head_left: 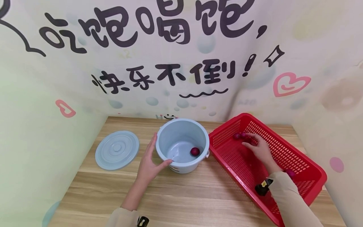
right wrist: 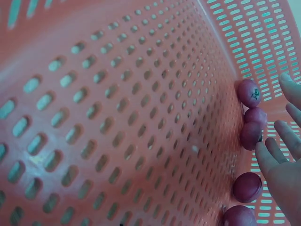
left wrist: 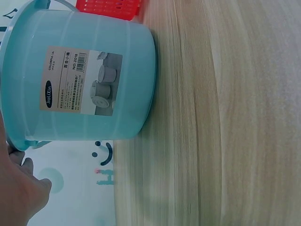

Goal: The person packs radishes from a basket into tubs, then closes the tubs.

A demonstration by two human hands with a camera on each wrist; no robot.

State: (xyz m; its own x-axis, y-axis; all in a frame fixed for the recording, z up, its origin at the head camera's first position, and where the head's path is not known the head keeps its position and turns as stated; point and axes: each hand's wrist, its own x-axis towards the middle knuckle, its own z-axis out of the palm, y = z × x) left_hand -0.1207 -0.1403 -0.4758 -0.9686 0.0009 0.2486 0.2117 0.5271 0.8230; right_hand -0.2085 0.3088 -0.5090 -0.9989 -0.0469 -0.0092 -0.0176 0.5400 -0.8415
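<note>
A light-blue bucket stands upright on the table, with one round, dark red-purple fruit inside on its floor. My left hand holds the bucket's near left side, thumb at the front rim and fingers along the outside. My right hand reaches into the red perforated basket, its fingers spread and holding nothing. In the right wrist view, several such fruits lie along the basket wall beside the fingers. One fruit shows a green stem end. Part of the basket floor is hidden by my right arm.
A round light-blue lid lies flat on the wooden table, left of the bucket. The basket sits slantwise right of the bucket, close to it. Printed cloth walls rise behind and at both sides.
</note>
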